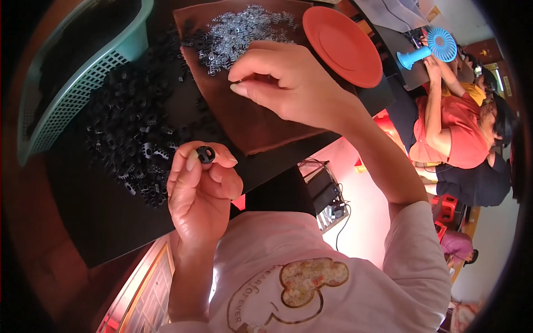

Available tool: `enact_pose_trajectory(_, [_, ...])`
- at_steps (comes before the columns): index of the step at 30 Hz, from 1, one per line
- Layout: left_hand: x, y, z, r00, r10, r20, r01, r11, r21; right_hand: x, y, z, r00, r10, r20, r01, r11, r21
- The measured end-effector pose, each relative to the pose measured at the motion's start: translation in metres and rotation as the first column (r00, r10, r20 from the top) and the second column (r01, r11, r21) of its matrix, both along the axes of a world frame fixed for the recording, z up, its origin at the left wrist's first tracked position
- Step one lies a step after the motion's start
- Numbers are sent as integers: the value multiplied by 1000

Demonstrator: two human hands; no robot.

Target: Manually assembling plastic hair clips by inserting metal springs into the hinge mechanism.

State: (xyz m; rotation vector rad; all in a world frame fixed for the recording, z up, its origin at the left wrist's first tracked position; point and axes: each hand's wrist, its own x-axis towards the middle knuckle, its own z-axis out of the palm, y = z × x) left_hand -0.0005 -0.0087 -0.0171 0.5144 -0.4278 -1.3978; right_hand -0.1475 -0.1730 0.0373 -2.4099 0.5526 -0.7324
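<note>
My left hand [197,194] is raised at the table's near side, palm up, its thumb and fingers closed round a small black ring-shaped plastic part [206,155] with an opening through it. Further right and farther off, my right hand [291,83] is held over a brown cloth [272,130], thumb and forefinger pinched together. A tiny dark bit shows at those fingertips, too small to name. Beyond the right hand, a heap of small shiny clear-grey pieces [239,30] lies on the cloth. Left of both hands spreads a big pile of similar black parts [127,122].
A green plastic basket [75,89] with lattice sides stands at the far left. On the right of the cloth sits a round red plate [341,47]. Past the dark table [105,227], a blue fan [441,44] and a person in a red shirt [455,130] appear.
</note>
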Motion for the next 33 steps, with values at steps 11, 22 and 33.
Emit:
enact_pose_trajectory(11, [-2, 2, 1, 999, 26, -37, -23, 997, 67, 19, 60, -9, 935, -43, 351, -168, 820, 547])
enact_pose_trajectory(22, [-2, 6, -6, 998, 34, -60, -32, 999, 31, 15, 72, -20, 951, 103, 292, -69, 990, -125])
enact_pose_trajectory(33, [-2, 23, 3, 999, -10, 33, 10, 1000, 16, 8, 68, 1, 964, 152, 219, -182, 976, 122])
